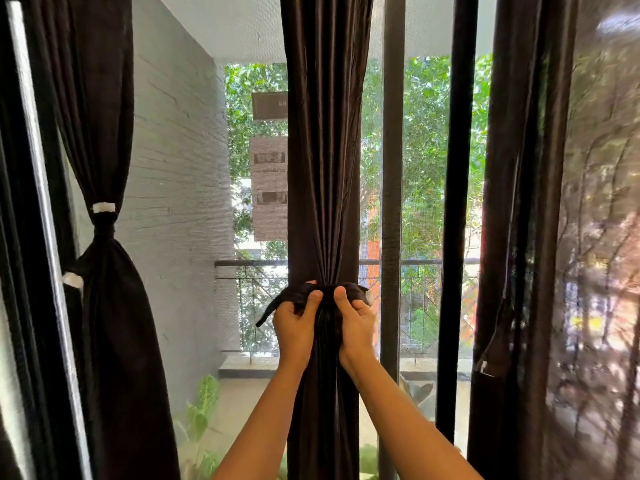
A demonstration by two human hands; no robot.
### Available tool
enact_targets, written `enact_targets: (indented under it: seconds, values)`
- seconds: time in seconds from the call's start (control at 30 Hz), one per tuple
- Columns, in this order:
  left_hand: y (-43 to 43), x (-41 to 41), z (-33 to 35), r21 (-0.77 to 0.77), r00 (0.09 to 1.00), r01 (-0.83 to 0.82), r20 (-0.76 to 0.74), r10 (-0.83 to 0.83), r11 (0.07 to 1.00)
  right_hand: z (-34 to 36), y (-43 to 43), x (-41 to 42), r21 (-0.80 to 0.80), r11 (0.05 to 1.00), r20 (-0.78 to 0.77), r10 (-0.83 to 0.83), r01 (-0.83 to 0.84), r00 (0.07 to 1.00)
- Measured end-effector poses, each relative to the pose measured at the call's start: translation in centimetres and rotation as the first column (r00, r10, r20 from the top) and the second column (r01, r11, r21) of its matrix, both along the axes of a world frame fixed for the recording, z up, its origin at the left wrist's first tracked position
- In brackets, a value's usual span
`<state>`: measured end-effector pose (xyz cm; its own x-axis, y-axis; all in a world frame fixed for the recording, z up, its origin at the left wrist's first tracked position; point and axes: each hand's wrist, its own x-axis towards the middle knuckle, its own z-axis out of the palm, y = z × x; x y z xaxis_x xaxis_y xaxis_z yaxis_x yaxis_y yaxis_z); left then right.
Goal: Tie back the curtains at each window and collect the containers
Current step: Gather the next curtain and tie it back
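Dark curtains: three in view, the left curtain [104,98], the middle curtain [323,168] and the right curtain [519,202], all hanging in front of the glass.
Middle: the middle curtain is straight ahead, bunched into a narrow waist at about the level of the balcony rail [249,263], with both hands on it.
Strap: one dark strap [294,294] wraps that waist; its loose end droops down to the left.
Left hand: the left hand [294,323] grips the strap's left part, fingers [313,299] curled tight into the cloth.
Right hand: the right hand [356,323] is closed on the strap's right part, thumb pressing the front; the two thumbs lie just beside each other.
Left side: the left curtain is already cinched, narrow at its tie and flaring below.
White tabs: two, an upper tab [104,207] on the left curtain's tie and a lower tab [72,280] near the window's edge.
Right side: the right curtain hangs loose and ungathered.
Posts: two between the middle and right curtains, a grey post [393,168] and a black post [457,202].
Outside: one grey brick wall [173,168], green trees beyond the rail, and one leafy plant [201,403] below.
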<state>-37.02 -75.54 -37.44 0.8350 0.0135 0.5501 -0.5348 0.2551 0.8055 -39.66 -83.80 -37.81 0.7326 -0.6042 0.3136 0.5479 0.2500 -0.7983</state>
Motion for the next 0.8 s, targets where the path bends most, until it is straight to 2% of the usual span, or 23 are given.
enact_targets:
  seconds: [0.13,0.23,0.33,0.6,0.8]
  values:
    - [-0.2,0.2,-0.4,0.03,0.997,-0.054,-0.057,0.055,0.998,-0.2,0.3,0.0,-0.079,0.984,0.013,-0.158,0.158,0.987]
    - [-0.1,0.0,-0.2,0.114,0.994,-0.11,0.028,0.108,0.987,-0.1,0.7,-0.4,-0.186,0.926,0.016,-0.331,0.328,0.943]
    - [-0.3,0.0,-0.2,0.177,0.985,-0.159,0.1,0.143,0.971,-0.3,1.0,-0.2,-0.224,0.877,0.012,-0.433,0.424,0.901]
    - [-1.2,0.3,-0.8,0.185,0.976,-0.215,0.069,0.205,0.959,-0.1,1.5,-0.3,-0.324,0.804,0.025,-0.519,0.498,0.854]
    - [-1.6,0.2,-0.5,0.266,0.978,-0.21,0.053,0.203,0.941,0.5,1.5,0.0,-0.405,0.765,-0.012,-0.553,0.501,0.833]
